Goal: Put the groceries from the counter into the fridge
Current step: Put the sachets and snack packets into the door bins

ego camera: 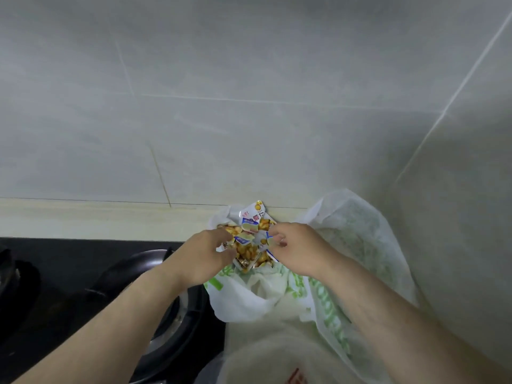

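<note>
Head view, the only feed I have

- Left hand [206,253] and right hand [296,246] are close together, both clamped on a crumpled white, blue and orange printed snack packet [250,234]. The left fingers curl onto its left edge and the right fingers pinch its right edge
- The packet is held just above the open mouth of a thin white plastic carrier bag with green print [257,295]. The bag is slumped on the pale cream counter [83,220], close to the grey tiled wall [249,106]
- My read: the packet gets a two-handed hold because it is floppy and sits half in the bag's mouth. The step in hand looks like drawing it clear of the bag, with the carry to the fridge not yet begun
- A flat black gas hob [69,273] lies just left of the bag, and the left forearm crosses over one burner

Hidden or unclear
- The fridge is not in frame
- Fingertips of both hands are buried in the packet's folds
- I cannot tell whether this is one crumpled packet or a bundle of small sachets, and the print is too small to read
- Whatever sits lower in the bag is covered
- A pale blurred bag with a red mark [277,361] is cut off at the bottom edge, and the hob is cut off at the left
</note>
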`<action>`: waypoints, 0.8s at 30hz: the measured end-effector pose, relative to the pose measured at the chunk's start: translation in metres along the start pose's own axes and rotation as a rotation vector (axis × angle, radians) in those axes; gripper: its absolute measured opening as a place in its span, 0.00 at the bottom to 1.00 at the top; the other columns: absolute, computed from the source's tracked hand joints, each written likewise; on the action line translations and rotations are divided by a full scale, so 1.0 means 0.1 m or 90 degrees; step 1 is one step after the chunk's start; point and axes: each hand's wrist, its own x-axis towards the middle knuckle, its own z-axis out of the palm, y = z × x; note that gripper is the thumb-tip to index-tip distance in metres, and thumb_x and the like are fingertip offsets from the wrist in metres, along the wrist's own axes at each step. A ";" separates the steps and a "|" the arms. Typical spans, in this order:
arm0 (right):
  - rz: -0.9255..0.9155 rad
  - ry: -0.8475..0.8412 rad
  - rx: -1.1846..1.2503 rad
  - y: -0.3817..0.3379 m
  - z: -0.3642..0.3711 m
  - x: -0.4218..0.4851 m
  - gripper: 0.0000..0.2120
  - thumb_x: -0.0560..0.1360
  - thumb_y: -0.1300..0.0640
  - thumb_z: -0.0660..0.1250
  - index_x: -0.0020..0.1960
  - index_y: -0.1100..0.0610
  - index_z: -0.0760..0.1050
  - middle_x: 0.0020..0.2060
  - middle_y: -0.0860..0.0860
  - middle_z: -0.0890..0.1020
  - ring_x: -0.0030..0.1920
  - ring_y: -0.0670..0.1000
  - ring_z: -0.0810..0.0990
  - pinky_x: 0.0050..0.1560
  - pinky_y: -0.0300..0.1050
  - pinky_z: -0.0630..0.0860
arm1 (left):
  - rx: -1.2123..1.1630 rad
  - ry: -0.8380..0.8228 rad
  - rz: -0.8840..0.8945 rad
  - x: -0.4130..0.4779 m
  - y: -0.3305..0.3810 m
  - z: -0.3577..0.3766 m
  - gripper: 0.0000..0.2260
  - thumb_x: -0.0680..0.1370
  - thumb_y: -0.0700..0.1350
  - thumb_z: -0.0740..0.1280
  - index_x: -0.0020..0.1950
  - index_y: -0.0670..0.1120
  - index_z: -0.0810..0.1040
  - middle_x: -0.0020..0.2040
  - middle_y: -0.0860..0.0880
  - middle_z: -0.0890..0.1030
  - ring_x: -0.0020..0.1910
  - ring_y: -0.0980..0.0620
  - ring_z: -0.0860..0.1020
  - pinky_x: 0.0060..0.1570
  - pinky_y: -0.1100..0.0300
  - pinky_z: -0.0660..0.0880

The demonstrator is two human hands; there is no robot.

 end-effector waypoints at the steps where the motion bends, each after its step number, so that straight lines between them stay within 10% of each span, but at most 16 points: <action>1: 0.004 -0.003 0.006 0.04 0.06 0.11 0.14 0.77 0.55 0.63 0.62 0.53 0.77 0.52 0.49 0.80 0.49 0.49 0.80 0.52 0.43 0.77 | 0.003 -0.007 0.014 0.09 -0.05 0.06 0.15 0.80 0.49 0.64 0.66 0.50 0.77 0.59 0.52 0.79 0.59 0.51 0.76 0.57 0.58 0.71; 6: 0.034 -0.040 -0.009 0.20 0.41 0.50 0.17 0.76 0.53 0.65 0.64 0.51 0.76 0.62 0.48 0.79 0.62 0.49 0.77 0.55 0.42 0.75 | 0.052 -0.121 0.071 0.35 -0.28 0.36 0.09 0.81 0.43 0.61 0.59 0.46 0.77 0.52 0.51 0.79 0.52 0.52 0.77 0.49 0.63 0.70; 11: 0.057 -0.026 -0.040 0.30 0.65 0.78 0.07 0.75 0.55 0.64 0.48 0.47 0.66 0.34 0.41 0.65 0.43 0.49 0.70 0.31 0.37 0.60 | 0.124 -0.154 0.083 0.57 -0.56 0.51 0.11 0.80 0.47 0.61 0.57 0.43 0.76 0.53 0.50 0.79 0.52 0.51 0.76 0.53 0.56 0.72; 16: 0.078 -0.025 -0.007 0.36 0.86 0.92 0.10 0.73 0.51 0.67 0.54 0.51 0.76 0.47 0.47 0.78 0.46 0.51 0.78 0.45 0.47 0.78 | 0.080 -0.113 0.024 0.86 -0.64 0.59 0.08 0.79 0.45 0.62 0.53 0.45 0.78 0.51 0.50 0.76 0.51 0.51 0.75 0.54 0.56 0.72; 24: 0.089 0.025 0.050 0.43 1.01 0.97 0.26 0.71 0.46 0.73 0.67 0.50 0.73 0.54 0.46 0.80 0.52 0.47 0.79 0.45 0.38 0.73 | -0.030 -0.005 -0.106 1.12 -0.72 0.58 0.21 0.75 0.38 0.65 0.67 0.50 0.73 0.56 0.51 0.71 0.53 0.54 0.71 0.53 0.64 0.67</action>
